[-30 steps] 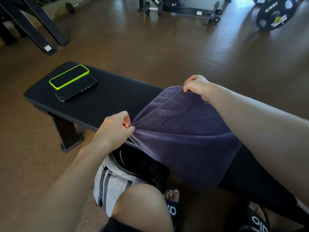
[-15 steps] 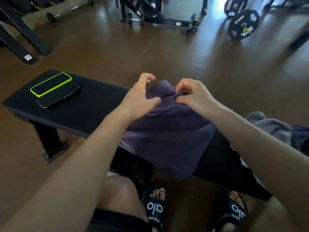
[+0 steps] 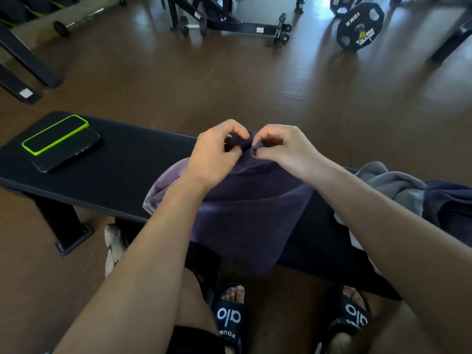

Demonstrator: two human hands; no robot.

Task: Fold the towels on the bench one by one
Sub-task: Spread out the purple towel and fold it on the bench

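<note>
A dark purple towel (image 3: 250,213) lies doubled over the middle of the black padded bench (image 3: 127,172), its lower part hanging off the near edge. My left hand (image 3: 214,157) and my right hand (image 3: 281,152) meet at the towel's far edge, each pinching a corner of the cloth between thumb and fingers. A grey towel (image 3: 393,185) and a dark blue towel (image 3: 449,208) lie crumpled on the bench to the right, partly behind my right forearm.
Two phones (image 3: 61,141), one in a bright green case, lie on the bench's left end. A grey bag (image 3: 115,246) sits on the floor under the bench beside my sandalled feet. Weight plates (image 3: 360,26), dumbbells and rack frames stand on the brown floor beyond.
My left hand carried its corner of the purple towel from the near left up to my right hand, folding the towel over. Both hands now pinch the corners together.
</note>
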